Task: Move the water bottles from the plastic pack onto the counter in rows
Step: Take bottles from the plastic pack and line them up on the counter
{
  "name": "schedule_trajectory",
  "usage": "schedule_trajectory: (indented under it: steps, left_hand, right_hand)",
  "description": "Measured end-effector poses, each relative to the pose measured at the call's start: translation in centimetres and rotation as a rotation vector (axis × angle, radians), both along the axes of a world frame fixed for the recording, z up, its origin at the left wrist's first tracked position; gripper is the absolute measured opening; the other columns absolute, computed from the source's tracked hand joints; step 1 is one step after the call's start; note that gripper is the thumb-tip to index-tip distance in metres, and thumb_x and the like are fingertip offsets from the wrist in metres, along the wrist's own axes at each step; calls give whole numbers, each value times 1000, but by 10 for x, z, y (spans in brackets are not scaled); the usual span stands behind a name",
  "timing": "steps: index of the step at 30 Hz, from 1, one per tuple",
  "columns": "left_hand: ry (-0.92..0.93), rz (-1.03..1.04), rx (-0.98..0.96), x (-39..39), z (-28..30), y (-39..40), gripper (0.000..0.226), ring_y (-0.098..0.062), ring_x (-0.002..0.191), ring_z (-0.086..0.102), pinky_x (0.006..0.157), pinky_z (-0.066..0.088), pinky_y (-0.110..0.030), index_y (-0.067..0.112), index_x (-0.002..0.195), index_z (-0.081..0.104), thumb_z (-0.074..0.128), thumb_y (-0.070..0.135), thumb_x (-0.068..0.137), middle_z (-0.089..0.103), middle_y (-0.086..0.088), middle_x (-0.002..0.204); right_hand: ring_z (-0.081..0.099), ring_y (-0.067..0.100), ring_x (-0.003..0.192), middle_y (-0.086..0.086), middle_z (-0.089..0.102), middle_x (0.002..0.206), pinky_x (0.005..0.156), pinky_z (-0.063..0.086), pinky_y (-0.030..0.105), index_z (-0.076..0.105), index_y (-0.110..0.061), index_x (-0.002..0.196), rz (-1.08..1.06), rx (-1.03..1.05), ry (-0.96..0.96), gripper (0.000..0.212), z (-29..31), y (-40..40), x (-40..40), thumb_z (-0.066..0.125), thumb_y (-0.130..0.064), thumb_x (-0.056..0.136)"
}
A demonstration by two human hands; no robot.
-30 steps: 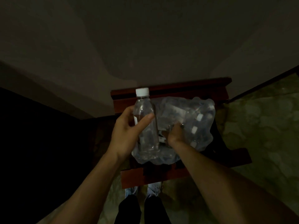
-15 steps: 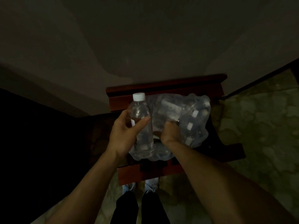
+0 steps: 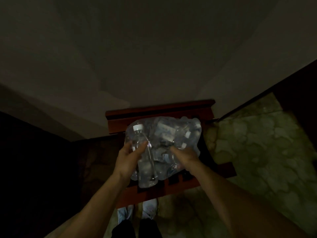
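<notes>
Left hand (image 3: 127, 162): a clear plastic water bottle with a white cap (image 3: 145, 158) is grasped round its middle, thumb across the front.
Right hand (image 3: 186, 156): the crumpled clear plastic pack (image 3: 171, 134) is pinched at its near edge; the fingertips are hidden in the film.
Held bottle: it is lifted at the pack's left side, nearly upright, the long axis running from the cap at the far end to the base at the near end.
Remaining bottles: several white caps (image 3: 187, 134) are seen inside the pack, right of the held bottle; the count cannot be told.
Pack's support: a dark red wooden bench (image 3: 159, 109) is seen beneath the pack.
Coming move: the bottle is judged ready to be carried clear of the pack by the left hand, the nearer one; the counter cannot be identified in the dim view.
</notes>
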State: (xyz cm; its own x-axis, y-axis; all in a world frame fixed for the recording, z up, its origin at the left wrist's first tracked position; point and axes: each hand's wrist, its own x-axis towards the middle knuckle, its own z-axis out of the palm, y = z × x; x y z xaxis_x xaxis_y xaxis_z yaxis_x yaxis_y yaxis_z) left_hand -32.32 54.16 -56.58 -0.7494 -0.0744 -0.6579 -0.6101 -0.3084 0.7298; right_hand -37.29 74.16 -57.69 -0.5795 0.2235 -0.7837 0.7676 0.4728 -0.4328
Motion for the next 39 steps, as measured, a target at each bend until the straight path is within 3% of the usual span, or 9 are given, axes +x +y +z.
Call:
schedule_trajectory:
  steps: [2, 5, 7, 11, 19, 26, 31, 35, 39]
  left_hand:
    - [-4, 12, 11, 1, 5, 3, 55, -18, 88, 77, 66, 61, -31, 21, 114, 67, 77, 51, 69, 78, -1, 102]
    - [-23, 1, 0, 1, 12, 6, 44, -23, 93, 75, 75, 61, -39, 26, 113, 64, 76, 48, 76, 75, -5, 109]
    - [-32, -19, 17, 3, 19, 8, 44, -28, 101, 71, 90, 56, -50, 26, 116, 63, 73, 50, 80, 72, -8, 114]
    - [-40, 2, 18, 2, 39, 12, 45, -22, 92, 73, 74, 56, -37, 22, 118, 64, 66, 53, 86, 75, -6, 105]
    - [-7, -61, 205, -8, 79, 0, 64, -39, 113, 67, 103, 48, -59, 16, 126, 65, 56, 66, 88, 71, -20, 120]
    - [95, -60, 278, -4, 108, -29, 42, -21, 70, 74, 62, 58, -34, 8, 112, 66, 57, 45, 94, 75, -7, 81]
    - [247, 28, 188, 8, 146, -49, 30, -33, 92, 71, 82, 59, -47, 9, 113, 66, 53, 29, 94, 73, -20, 106]
    - [256, 130, 116, 20, 176, -66, 45, -34, 95, 74, 71, 61, -44, 10, 125, 56, 55, 38, 89, 71, -20, 115]
    - [212, 199, 155, 30, 205, -81, 49, -43, 111, 67, 97, 51, -61, 7, 128, 59, 44, 41, 97, 67, -27, 122]
  right_hand:
    - [63, 9, 47, 2, 66, 76, 34, 40, 14, 64, -14, 96, -134, -142, -83, 32, 18, 9, 0, 66, -44, 85]
    - [53, 6, 37, -1, 66, 59, 36, 29, 14, 67, -16, 91, -107, -202, -246, 43, 41, 23, 1, 68, -56, 78]
    - [54, 7, 42, 1, 67, 64, 40, 30, 16, 68, -15, 95, -80, -253, -282, 51, 55, 27, 2, 71, -60, 72]
    - [62, 10, 55, 3, 71, 77, 48, 42, 18, 67, -14, 106, -91, -471, -282, 55, 80, 22, 11, 73, -58, 73]
    - [71, 29, 94, 19, 70, 112, 77, 58, 36, 53, -7, 134, -218, -975, -203, 59, 107, -5, 40, 75, -25, 82]
    - [50, 37, 132, 24, 54, 139, 82, 54, 32, 50, -8, 137, -145, -1090, -35, 60, 138, -40, 34, 68, -7, 80]
    - [57, 29, 115, 22, 57, 136, 84, 53, 36, 51, -10, 136, -9, -1088, -10, 62, 166, -60, 33, 68, -5, 76]
    - [66, 27, 100, 15, 70, 112, 82, 57, 40, 65, -13, 121, 111, -1049, -10, 50, 194, -76, 28, 69, -6, 71]
    - [67, 21, 85, 11, 70, 103, 70, 56, 34, 64, -11, 121, 151, -1004, 54, 55, 212, -99, 32, 76, -13, 67]
